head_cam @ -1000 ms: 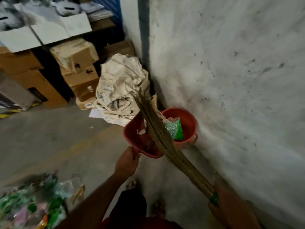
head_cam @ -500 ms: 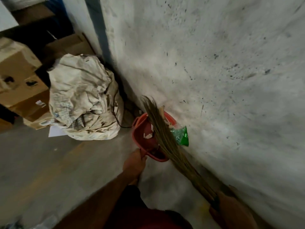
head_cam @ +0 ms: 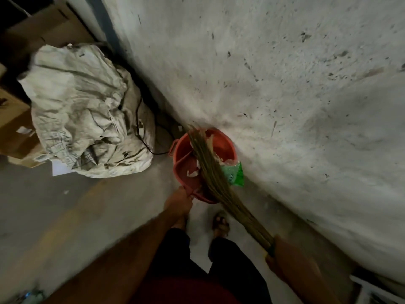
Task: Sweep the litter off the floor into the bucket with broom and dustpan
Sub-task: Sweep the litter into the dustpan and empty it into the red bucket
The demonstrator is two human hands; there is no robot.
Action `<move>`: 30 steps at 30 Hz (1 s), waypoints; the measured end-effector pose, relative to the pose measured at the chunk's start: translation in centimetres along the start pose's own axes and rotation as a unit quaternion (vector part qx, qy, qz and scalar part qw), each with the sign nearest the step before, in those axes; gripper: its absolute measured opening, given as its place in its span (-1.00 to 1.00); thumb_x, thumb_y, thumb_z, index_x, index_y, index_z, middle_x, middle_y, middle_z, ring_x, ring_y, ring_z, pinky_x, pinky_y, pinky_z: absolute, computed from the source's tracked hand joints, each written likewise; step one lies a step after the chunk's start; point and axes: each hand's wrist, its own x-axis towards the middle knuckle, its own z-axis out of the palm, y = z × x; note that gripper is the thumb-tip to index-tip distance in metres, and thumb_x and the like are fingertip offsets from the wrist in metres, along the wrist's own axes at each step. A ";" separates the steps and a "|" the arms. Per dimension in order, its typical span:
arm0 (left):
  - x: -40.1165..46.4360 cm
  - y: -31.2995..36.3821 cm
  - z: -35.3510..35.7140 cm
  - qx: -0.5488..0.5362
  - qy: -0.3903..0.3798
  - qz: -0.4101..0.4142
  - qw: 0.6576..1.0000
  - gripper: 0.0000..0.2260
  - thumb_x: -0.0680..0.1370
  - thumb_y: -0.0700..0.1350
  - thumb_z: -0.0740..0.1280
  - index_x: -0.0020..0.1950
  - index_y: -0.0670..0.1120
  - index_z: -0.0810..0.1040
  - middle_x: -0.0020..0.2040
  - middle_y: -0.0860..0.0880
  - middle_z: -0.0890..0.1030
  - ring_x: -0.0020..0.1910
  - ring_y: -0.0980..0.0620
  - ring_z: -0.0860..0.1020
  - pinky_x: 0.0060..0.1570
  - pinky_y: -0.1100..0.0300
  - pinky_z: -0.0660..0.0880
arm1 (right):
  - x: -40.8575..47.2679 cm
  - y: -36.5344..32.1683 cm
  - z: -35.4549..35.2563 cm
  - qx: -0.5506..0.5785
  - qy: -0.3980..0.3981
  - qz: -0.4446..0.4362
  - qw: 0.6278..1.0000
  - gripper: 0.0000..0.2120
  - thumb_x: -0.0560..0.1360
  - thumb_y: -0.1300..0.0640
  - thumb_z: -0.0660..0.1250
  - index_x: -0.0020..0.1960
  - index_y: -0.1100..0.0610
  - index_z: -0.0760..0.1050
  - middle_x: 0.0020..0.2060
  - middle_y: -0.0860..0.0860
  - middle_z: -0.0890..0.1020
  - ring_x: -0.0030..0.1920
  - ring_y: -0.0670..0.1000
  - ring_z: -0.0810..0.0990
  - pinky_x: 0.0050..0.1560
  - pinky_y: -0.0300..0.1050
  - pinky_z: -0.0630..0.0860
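The broom lies across the red bucket, hiding much of its inside and part of the dustpan tipped over it. The left hand covers the dustpan's handle. The right hand is blurred, its fingers impossible to make out around the broom's bound end. The green packet is half behind the bristles. Print on the far sack is too small to read. Cardboard boxes run off the left edge.
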 end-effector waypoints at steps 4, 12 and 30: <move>4.9 0.6 0.5 0.010 -0.011 0.011 1.000 -0.54 0.54 0.04 0.24 0.42 -0.04 0.42 0.36 -0.16 0.48 0.32 -0.19 0.47 0.25 0.05 0.42 | 7.0 0.3 -0.9 -0.063 -0.023 -0.017 0.998 -0.77 0.54 -0.11 0.26 0.09 -0.01 0.35 -0.01 -0.03 0.53 0.01 -0.01 0.58 -0.12 -0.18 0.41; 14.5 2.9 0.9 0.052 -0.053 0.249 0.966 -0.82 0.36 -0.31 0.26 -0.21 -0.16 0.65 -0.17 -0.10 0.65 -0.07 0.27 0.62 -0.32 0.26 0.45 | 20.9 -1.6 -0.3 -0.087 0.012 -0.021 0.996 -0.78 0.52 0.02 0.31 0.13 0.06 0.52 0.05 0.02 0.61 0.05 0.05 0.62 0.03 -0.10 0.56; 7.3 6.0 -4.1 0.299 0.066 0.075 0.949 -0.73 0.63 -0.18 0.17 0.23 -0.22 0.56 0.21 -0.17 0.58 -0.03 0.02 0.59 -0.18 0.40 0.39 | 9.2 2.0 1.1 0.033 0.090 0.062 0.993 -0.74 0.56 -0.10 0.28 0.08 0.09 0.41 -0.14 -0.03 0.48 -0.18 -0.06 0.47 -0.23 -0.18 0.37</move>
